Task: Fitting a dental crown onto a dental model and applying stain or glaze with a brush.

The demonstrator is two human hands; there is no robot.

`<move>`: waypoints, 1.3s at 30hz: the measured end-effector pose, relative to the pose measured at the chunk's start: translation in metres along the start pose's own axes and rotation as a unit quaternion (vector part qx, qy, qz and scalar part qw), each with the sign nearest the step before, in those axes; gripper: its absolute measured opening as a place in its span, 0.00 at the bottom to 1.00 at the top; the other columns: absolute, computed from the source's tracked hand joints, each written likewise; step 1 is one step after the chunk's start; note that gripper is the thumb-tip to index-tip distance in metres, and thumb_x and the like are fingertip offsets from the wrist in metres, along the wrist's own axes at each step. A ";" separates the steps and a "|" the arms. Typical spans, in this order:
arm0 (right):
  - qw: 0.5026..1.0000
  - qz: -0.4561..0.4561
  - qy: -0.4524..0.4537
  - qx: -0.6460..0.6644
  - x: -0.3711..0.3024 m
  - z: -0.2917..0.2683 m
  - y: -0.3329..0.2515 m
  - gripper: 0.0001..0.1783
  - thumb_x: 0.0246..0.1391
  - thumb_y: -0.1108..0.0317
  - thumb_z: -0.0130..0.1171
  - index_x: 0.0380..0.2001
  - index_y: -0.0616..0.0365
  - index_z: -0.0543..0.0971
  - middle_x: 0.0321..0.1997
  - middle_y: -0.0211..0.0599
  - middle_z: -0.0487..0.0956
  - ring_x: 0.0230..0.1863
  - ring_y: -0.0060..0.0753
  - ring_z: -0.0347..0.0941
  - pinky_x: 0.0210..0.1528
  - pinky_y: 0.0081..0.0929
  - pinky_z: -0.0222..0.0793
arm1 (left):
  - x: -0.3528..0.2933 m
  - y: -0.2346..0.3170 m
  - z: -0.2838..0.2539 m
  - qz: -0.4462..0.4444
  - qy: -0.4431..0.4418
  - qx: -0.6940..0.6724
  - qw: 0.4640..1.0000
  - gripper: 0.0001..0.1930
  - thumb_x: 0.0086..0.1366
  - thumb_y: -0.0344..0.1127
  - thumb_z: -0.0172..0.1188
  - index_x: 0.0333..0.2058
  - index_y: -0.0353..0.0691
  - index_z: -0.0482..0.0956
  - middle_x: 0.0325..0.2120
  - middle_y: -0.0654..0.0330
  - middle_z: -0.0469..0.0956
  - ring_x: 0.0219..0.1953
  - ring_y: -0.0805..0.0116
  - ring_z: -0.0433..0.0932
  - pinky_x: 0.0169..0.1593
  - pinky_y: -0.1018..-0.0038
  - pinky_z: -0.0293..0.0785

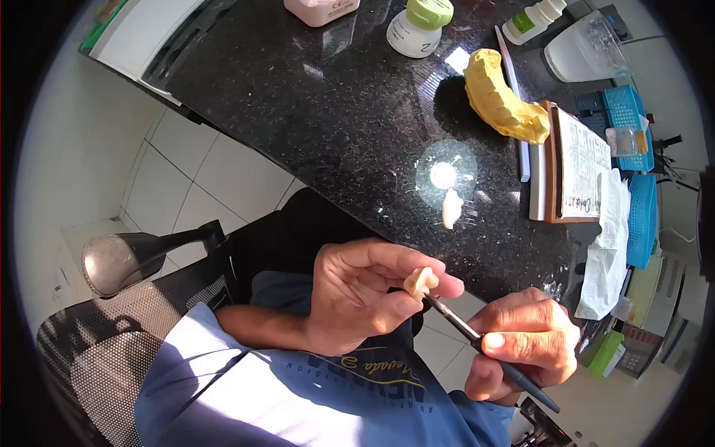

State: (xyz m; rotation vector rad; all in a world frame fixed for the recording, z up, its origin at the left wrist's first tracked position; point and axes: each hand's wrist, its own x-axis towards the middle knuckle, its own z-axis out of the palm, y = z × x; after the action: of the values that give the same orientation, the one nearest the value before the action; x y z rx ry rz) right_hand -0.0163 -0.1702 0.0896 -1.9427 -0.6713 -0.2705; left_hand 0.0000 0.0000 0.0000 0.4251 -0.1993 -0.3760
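Observation:
Between the thumb and fingers of my left hand (365, 294) is a small cream tooth-shaped piece (421, 282). My right hand (525, 346) grips a slim dark-handled tool (530, 387) with a metal shaft, which could be a brush. The shaft slants up and left, and its end meets the lower side of the piece; the very tip is hidden. On the black speckled counter (298, 112), beyond my hands, lies a whitish irregular piece (452, 208). Just behind it is a round clear dish (469, 167) with a bright white centre.
A yellow dental arch model (495, 97) rests farther back, beside a long pale stick (510, 67). A green-capped jar (417, 30), a pink container (322, 9), a small bottle (532, 21) and a clear cup (585, 52) stand behind. To the right are a clipboard (577, 160), tissue (605, 246) and blue baskets (640, 223).

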 end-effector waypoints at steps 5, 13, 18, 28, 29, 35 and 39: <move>1.000 0.012 -0.020 0.008 0.001 -0.003 -0.001 0.14 0.47 0.73 0.63 0.38 0.61 0.73 0.27 0.41 0.75 0.22 0.32 0.77 0.23 0.24 0.73 | 0.001 0.001 0.001 -0.003 0.007 -0.001 1.000 0.13 0.58 0.20 0.59 0.43 0.28 0.75 0.39 0.44 0.79 0.45 0.58 0.79 0.50 0.68 0.77; 1.000 0.001 -0.015 0.001 0.003 0.000 0.000 0.13 0.47 0.73 0.62 0.37 0.61 0.73 0.27 0.42 0.76 0.22 0.31 0.77 0.23 0.24 0.73 | 0.001 0.000 0.001 0.003 0.007 -0.008 1.000 0.13 0.59 0.20 0.58 0.43 0.27 0.75 0.39 0.43 0.79 0.46 0.58 0.79 0.51 0.69 0.77; 1.000 0.003 -0.017 0.005 0.002 0.001 0.001 0.13 0.48 0.73 0.62 0.36 0.61 0.73 0.27 0.42 0.75 0.21 0.30 0.76 0.21 0.23 0.73 | 0.001 0.001 0.000 0.004 0.005 -0.005 1.000 0.13 0.59 0.21 0.59 0.44 0.27 0.74 0.39 0.42 0.79 0.46 0.58 0.79 0.50 0.70 0.77; 1.000 0.016 -0.010 0.012 0.001 0.000 -0.001 0.12 0.49 0.72 0.62 0.36 0.61 0.72 0.25 0.43 0.75 0.20 0.29 0.76 0.20 0.22 0.72 | 0.001 0.001 0.001 -0.002 0.005 -0.003 1.000 0.13 0.59 0.21 0.59 0.43 0.27 0.74 0.39 0.42 0.79 0.45 0.62 0.79 0.47 0.74 0.77; 1.000 0.015 -0.012 0.009 0.001 0.000 -0.001 0.12 0.49 0.72 0.62 0.36 0.61 0.73 0.26 0.42 0.75 0.20 0.29 0.76 0.20 0.22 0.72 | 0.001 0.001 0.001 -0.003 0.006 -0.002 1.000 0.13 0.59 0.21 0.59 0.44 0.27 0.74 0.39 0.42 0.79 0.45 0.62 0.79 0.47 0.75 0.77; 1.000 0.004 0.003 -0.002 0.002 0.003 -0.001 0.12 0.48 0.71 0.63 0.36 0.61 0.73 0.26 0.41 0.76 0.21 0.30 0.77 0.23 0.23 0.73 | 0.000 0.001 0.000 -0.001 0.003 -0.002 1.000 0.13 0.59 0.21 0.59 0.44 0.27 0.74 0.40 0.42 0.79 0.46 0.62 0.79 0.47 0.74 0.77; 1.000 0.009 -0.001 -0.002 0.002 0.002 0.000 0.12 0.48 0.71 0.63 0.36 0.61 0.73 0.26 0.40 0.76 0.22 0.31 0.77 0.24 0.23 0.74 | 0.000 0.001 0.001 0.005 0.002 -0.004 1.000 0.13 0.59 0.22 0.59 0.44 0.27 0.74 0.40 0.42 0.79 0.46 0.61 0.79 0.47 0.74 0.77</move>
State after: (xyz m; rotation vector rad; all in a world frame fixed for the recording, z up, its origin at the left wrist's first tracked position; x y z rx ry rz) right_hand -0.0154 -0.1679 0.0896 -1.9511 -0.6543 -0.2593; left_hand -0.0003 0.0009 0.0015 0.4158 -0.1959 -0.3652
